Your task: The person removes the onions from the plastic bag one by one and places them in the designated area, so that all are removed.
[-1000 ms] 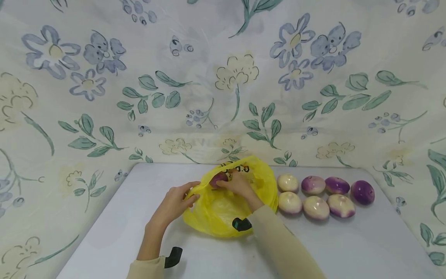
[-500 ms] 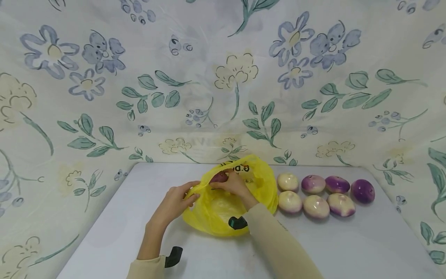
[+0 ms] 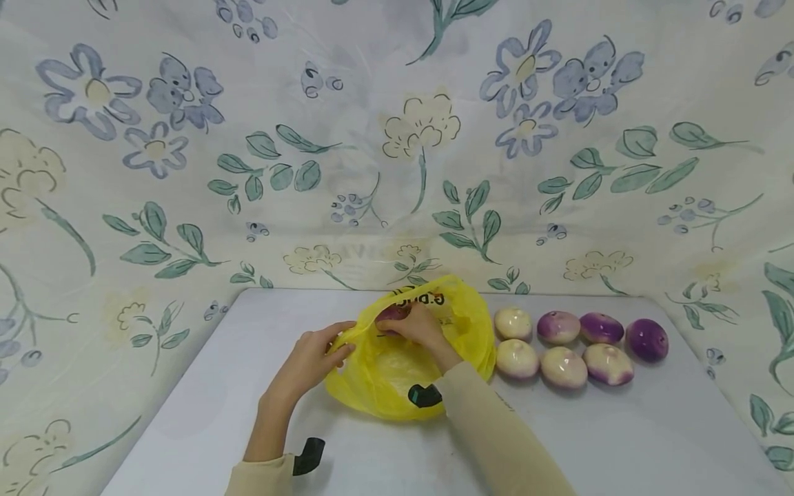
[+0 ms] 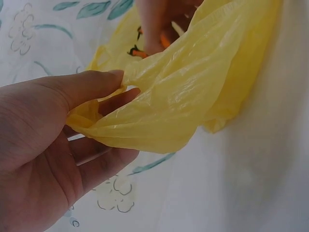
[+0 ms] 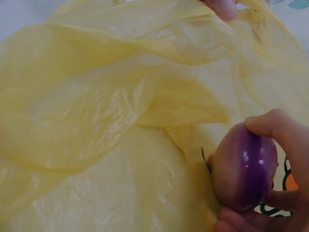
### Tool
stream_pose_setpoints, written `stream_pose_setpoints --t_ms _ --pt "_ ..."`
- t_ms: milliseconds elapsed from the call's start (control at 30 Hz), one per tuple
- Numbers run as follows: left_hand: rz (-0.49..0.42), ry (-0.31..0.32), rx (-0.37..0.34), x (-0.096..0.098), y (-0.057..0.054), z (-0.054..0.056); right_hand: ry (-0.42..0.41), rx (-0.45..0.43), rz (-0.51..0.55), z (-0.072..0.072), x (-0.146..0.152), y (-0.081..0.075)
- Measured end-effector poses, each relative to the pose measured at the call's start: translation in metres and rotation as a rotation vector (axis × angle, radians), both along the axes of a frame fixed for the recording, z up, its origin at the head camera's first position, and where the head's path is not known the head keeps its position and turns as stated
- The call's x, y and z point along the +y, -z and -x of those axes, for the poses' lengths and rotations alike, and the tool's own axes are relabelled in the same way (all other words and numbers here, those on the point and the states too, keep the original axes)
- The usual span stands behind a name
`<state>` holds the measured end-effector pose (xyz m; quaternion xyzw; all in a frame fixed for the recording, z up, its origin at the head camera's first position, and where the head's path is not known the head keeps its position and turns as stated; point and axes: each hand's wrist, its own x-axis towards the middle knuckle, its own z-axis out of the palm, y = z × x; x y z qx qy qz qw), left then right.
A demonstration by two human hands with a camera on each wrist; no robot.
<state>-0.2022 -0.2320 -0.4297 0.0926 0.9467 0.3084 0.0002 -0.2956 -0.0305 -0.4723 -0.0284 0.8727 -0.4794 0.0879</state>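
A yellow plastic bag (image 3: pixel 403 386) with dark printing lies spread on the table, its mouth facing me. My left hand (image 3: pixel 316 355) pinches the left edge of the bag's mouth between thumb and fingers; in the left wrist view the thin film (image 4: pixel 169 106) is bunched in that grip. Inside the bag, my right hand (image 3: pixel 422 327) holds a glossy purple-and-cream turnip (image 5: pixel 244 166). The right wrist view shows the thumb on one side of it and fingers on the other, close to the bag's printed wall. In the head view the hand partly covers this turnip.
Several more glossy turnips (image 3: pixel 563 367) stand in two rows on the white table (image 3: pixel 205 386), just right of the bag. The rightmost one (image 3: pixel 647 340) is almost wholly purple. A flower-patterned sheet (image 3: pixel 347 138) rises behind the table.
My right hand has shifted slightly left inside the bag, then a little back to the right, its fingers around the turnip. The left hand and the bag look nearly unchanged.
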Motion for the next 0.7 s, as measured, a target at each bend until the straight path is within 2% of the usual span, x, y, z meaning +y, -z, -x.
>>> stream_pose_setpoints --t_ms 233,567,700 --pt "-0.010 0.012 0.003 0.000 0.001 0.000 -0.027 -0.035 -0.037 -0.004 0.007 -0.004" --pt "-0.007 0.005 0.000 -0.002 0.001 0.000 -0.138 0.011 -0.140 -0.010 0.018 -0.007" --pt "-0.008 0.007 0.008 -0.002 0.000 -0.001 -0.152 -0.006 -0.152 -0.015 0.021 -0.009"
